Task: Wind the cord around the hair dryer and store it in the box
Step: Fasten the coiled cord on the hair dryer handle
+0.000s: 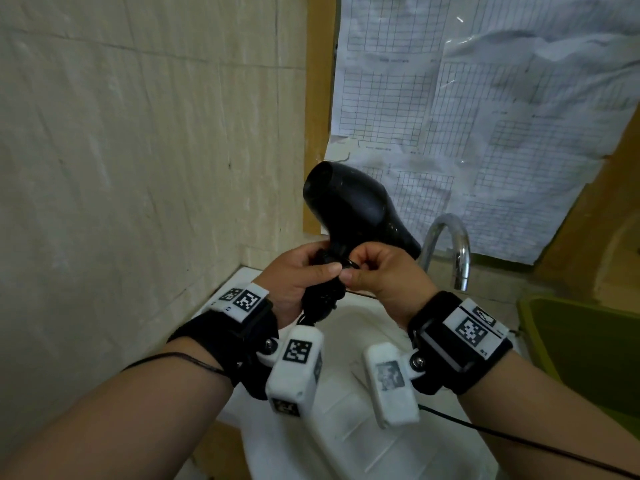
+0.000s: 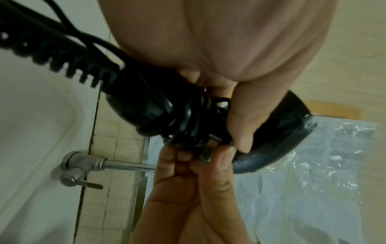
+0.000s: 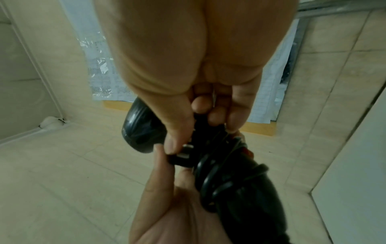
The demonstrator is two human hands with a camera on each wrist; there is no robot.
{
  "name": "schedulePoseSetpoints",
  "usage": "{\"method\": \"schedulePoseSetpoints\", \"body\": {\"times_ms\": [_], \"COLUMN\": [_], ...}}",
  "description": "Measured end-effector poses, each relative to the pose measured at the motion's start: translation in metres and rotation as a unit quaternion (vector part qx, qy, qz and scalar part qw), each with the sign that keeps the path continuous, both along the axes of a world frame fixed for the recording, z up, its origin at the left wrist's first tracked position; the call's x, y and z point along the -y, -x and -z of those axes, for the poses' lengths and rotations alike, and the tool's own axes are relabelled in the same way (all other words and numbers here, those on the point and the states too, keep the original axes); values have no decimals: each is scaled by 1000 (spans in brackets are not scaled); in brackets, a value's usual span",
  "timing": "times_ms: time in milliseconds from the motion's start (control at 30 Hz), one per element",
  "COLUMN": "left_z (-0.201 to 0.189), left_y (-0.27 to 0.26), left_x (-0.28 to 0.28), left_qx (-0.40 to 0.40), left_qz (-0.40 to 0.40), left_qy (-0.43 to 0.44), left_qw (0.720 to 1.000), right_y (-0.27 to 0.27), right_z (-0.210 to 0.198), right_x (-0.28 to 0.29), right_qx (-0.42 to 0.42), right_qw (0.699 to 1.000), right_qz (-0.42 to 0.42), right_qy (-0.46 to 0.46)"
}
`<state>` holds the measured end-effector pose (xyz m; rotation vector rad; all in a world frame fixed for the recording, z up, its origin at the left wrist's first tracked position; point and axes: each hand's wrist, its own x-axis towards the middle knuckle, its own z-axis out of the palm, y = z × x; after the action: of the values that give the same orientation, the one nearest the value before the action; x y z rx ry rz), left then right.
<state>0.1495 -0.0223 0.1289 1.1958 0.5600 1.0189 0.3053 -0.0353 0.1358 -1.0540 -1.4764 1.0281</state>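
The dryer (image 1: 356,209) is held up over the sink (image 1: 353,327), its handle running down toward the person and its barrel slanting up and away; the left hand (image 1: 298,275) grips the handle, already wrapped in cord (image 3: 211,178). The right hand (image 1: 384,275), touching the left, pinches the plug (image 3: 181,156) against the coils, probably to tuck it in. A tap (image 1: 450,244) stands just behind, and a green bin (image 1: 581,341), perhaps the box, sits to the right.

Glossy black plastic hair dryer (image 1: 349,206) — polished metal faucet (image 1: 453,247), smooth white sink (image 1: 349,327), crinkled paper sheets (image 1: 485,98).
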Motion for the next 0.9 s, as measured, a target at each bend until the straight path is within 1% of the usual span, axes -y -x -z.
{"method": "schedulePoseSetpoints", "body": {"times_ms": [67,133,200,267,333,400,433,500,633,800,900], "left_z": [0,1,1,1,0,0,0,1,-1,-1,-1], "left_y": [2,4,7,8,7,4,2,0,-2,-2,-3], "left_x": [-2,-3,-4,-4,-4,-3,-3,-2,0,5,9], "left_qx": [-10,-24,-37,-40,-37,-29,-23,-19,-26,-29,-27], "left_qz": [4,0,9,13,-5,-27,-34,-52,-85,-70,-76], "left_qy": [4,-2,-8,-11,-15,-19,-18,-18,-35,-27,-12], "left_qw": [1000,1000,999,999,999,999,999,998,995,997,997], "right_y": [-1,-1,1,0,-3,-8,-9,-7,1,0,1], "right_z": [0,0,1,0,-5,-12,-15,-17,-14,-16,-19], "right_x": [1,4,8,7,8,8,8,9,10,12,12], "right_qx": [27,77,107,104,92,109,120,122,96,109,117], "right_qw": [999,995,991,992,995,993,992,992,995,993,991], "right_qz": [21,40,52,44,1,-41,-45,-26,8,17,30], "right_qy": [-14,-40,-58,-51,-24,-11,-15,-26,-30,-49,-57]}}
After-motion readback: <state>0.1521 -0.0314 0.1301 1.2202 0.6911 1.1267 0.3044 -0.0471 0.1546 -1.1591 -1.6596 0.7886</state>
